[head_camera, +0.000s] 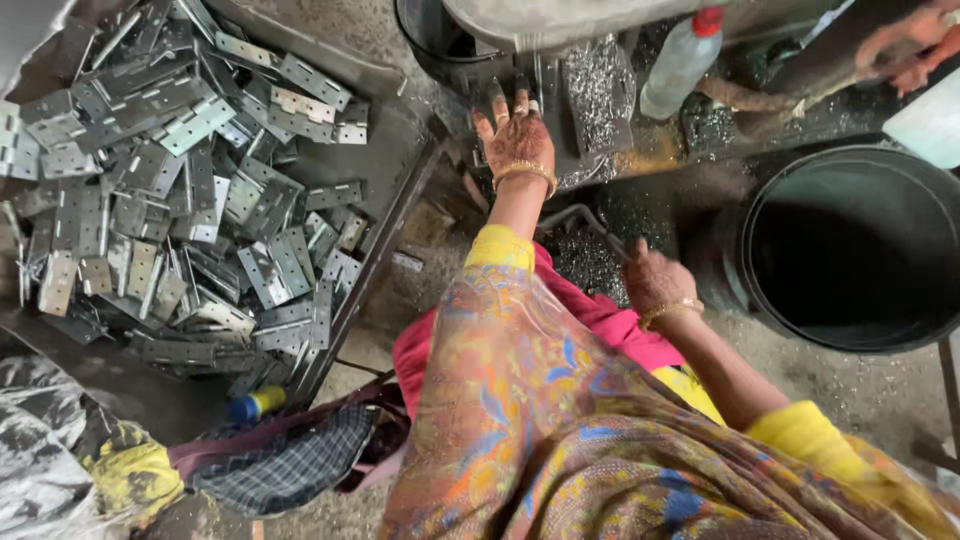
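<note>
The one camera sits on my head and looks almost straight down over my chest and lap, close enough that my patterned clothing fills the lower middle. It faces forward to the machine base (560, 25) at the top edge, with the hinge pile (180, 180) left and the black bucket (850, 250) right

Upper left: hinge plates (180, 190) silver-grey. Right: bucket (855, 250) black. Top: bottle (680, 65) clear, red cap. Sleeves (500, 248) yellow; drape (560, 420) multicoloured floral; lower left cloth (290, 465) dark checked
</note>
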